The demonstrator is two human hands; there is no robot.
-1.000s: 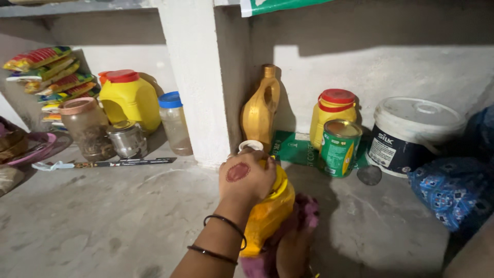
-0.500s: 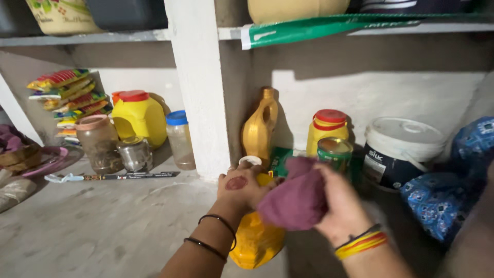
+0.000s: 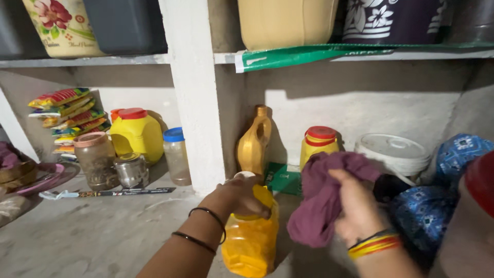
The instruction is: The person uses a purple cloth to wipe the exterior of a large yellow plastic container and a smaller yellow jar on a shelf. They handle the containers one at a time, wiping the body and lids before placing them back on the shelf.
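The yellow jug stands on the concrete floor low in the middle of the view, in front of the white pillar, its top just under the left hand. That hand's fingers are curled shut over the jug's neck and handle, with the white cap showing just behind the knuckles. Just right of the jug, the right hand is raised with its fingers closed on a bunched purple cloth, which hangs beside the jug's upper part; I cannot tell whether they touch. To the left the floor lies open up to a long flat tool and a row of jars near the wall. The right side is crowded: a tan jug, a red-lidded yellow jar, a white bucket and a blue patterned bundle stand close behind the cloth. A shelf edge runs overhead.
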